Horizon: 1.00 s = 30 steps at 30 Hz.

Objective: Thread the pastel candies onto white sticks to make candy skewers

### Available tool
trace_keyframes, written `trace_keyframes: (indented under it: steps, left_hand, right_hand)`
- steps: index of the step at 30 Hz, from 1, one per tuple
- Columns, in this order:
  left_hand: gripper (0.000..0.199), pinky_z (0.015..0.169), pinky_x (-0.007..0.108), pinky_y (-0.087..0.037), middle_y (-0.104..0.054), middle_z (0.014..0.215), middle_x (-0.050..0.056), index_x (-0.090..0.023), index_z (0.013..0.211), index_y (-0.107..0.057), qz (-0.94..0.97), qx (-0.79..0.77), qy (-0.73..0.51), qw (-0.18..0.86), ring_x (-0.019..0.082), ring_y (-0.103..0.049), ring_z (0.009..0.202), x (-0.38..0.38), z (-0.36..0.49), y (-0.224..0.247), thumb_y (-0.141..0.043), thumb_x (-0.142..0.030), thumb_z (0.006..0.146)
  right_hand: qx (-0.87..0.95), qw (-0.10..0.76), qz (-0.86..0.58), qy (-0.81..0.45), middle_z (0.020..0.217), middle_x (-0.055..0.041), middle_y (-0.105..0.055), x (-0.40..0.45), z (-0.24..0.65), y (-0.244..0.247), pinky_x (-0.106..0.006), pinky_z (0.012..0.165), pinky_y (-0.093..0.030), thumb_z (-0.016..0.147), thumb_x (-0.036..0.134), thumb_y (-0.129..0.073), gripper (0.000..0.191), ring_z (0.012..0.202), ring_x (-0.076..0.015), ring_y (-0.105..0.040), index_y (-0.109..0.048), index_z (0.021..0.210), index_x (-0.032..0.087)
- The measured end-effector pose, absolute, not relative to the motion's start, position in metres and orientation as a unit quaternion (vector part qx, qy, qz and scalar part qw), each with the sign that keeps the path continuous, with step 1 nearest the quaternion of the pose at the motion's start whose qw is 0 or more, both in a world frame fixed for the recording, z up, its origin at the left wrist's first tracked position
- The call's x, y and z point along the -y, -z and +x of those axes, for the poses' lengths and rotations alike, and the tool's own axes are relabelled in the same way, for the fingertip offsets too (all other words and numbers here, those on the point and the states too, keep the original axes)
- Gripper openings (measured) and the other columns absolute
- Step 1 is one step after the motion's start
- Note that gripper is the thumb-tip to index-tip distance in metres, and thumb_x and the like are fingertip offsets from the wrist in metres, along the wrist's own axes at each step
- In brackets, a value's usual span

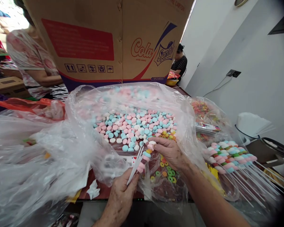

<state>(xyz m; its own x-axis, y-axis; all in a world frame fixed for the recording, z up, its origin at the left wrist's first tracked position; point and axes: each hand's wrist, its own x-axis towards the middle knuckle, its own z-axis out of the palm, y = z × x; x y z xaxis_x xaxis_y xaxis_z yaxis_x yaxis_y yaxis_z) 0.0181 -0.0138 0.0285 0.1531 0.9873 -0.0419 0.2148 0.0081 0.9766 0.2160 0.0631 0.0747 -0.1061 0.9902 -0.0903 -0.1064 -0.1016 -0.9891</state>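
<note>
My left hand (123, 192) is closed round the lower ends of several white sticks (134, 165), near the table's front edge. A candy skewer (144, 159) with pink, blue and yellow pieces rises from the same hand, tilted up to the right. At its top end, the fingers of my right hand (169, 153) pinch a pinkish-white candy (151, 143). Behind the hands, pink, blue and white candies (132, 124) lie in a large open clear plastic bag (85, 94). Green and orange ring gummies (170, 173) lie in clear plastic below my right hand.
Finished candy skewers (230, 154) are piled at the right, beside a bag of gummies (201, 108). A large cardboard box (90, 37) stands behind the candies. Crumpled plastic (38, 164) covers the left side. One person (35, 60) is behind at the left, another (180, 64) farther back.
</note>
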Motion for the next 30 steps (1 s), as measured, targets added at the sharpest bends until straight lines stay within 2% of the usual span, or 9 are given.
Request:
trace_keyframes:
  steps: [5,11,14,20,23,27,30]
  left_hand:
    - [0.031,0.051,0.024,-0.027,-0.041,0.054,-0.006,-0.02,0.066,-0.053,0.582,-0.52,-0.396,0.485,0.013,-0.037,0.052,0.014,0.018,-0.024,-0.049,-0.039,0.09]
    - [0.029,0.049,0.023,-0.027,-0.04,0.052,-0.006,-0.02,0.067,-0.055,0.581,-0.52,-0.403,0.479,0.013,-0.036,0.05,0.014,0.018,-0.027,-0.049,-0.037,0.089]
    - [0.03,0.049,0.023,-0.028,-0.039,0.052,-0.006,-0.02,0.064,-0.054,0.579,-0.521,-0.404,0.48,0.013,-0.036,0.05,0.013,0.018,-0.028,-0.051,-0.037,0.088]
    - [0.031,0.05,0.023,-0.03,-0.042,0.051,-0.006,-0.019,0.07,-0.063,0.586,-0.521,-0.403,0.471,0.013,-0.037,0.049,0.014,0.018,-0.029,-0.052,-0.041,0.088]
    - [0.035,0.049,0.024,-0.029,-0.042,0.05,-0.006,-0.02,0.063,-0.058,0.574,-0.529,-0.411,0.47,0.013,-0.038,0.049,0.014,0.018,-0.025,-0.054,-0.044,0.086]
    - [0.034,0.049,0.024,-0.029,-0.041,0.053,-0.006,-0.019,0.073,-0.063,0.554,-0.542,-0.417,0.475,0.014,-0.036,0.05,0.014,0.019,-0.019,-0.051,-0.048,0.087]
    - [0.033,0.049,0.024,-0.03,-0.043,0.053,-0.005,-0.019,0.074,-0.064,0.551,-0.549,-0.415,0.473,0.014,-0.037,0.051,0.014,0.02,-0.02,-0.052,-0.047,0.087]
  right_hand:
    - [0.477,0.482,-0.482,-0.555,0.097,-0.0034,-0.074,-0.059,0.213,-0.075,-0.034,0.084,-0.049,0.068,0.037,-0.08,0.038,0.089,-0.0198,-0.064,-0.076,0.102,0.023]
    - [0.45,0.518,-0.5,-0.528,0.086,-0.0014,-0.074,-0.06,0.21,-0.069,-0.032,0.08,-0.05,0.065,0.036,-0.081,0.035,0.082,-0.0183,-0.064,-0.077,0.096,0.022]
    - [0.471,0.507,-0.49,-0.53,0.091,-0.0019,-0.075,-0.061,0.212,-0.068,-0.033,0.082,-0.05,0.067,0.036,-0.08,0.035,0.087,-0.0196,-0.065,-0.077,0.099,0.023]
    - [0.558,0.444,-0.464,-0.526,0.107,-0.003,-0.074,-0.058,0.216,-0.073,-0.039,0.094,-0.049,0.079,0.039,-0.07,0.035,0.099,-0.0222,-0.066,-0.073,0.109,0.023]
    - [0.603,0.416,-0.485,-0.477,0.111,-0.0028,-0.073,-0.054,0.215,-0.076,-0.041,0.098,-0.048,0.083,0.041,-0.066,0.035,0.104,-0.0234,-0.065,-0.072,0.112,0.024]
    - [0.676,0.417,-0.48,-0.373,0.117,-0.0016,-0.07,-0.046,0.209,-0.073,-0.039,0.099,-0.05,0.09,0.036,-0.055,0.033,0.109,-0.0228,-0.065,-0.069,0.119,0.027]
    - [0.724,0.428,-0.45,-0.301,0.121,-0.0018,-0.069,-0.043,0.205,-0.068,-0.037,0.099,-0.05,0.093,0.03,-0.049,0.034,0.112,-0.0211,-0.064,-0.067,0.121,0.028]
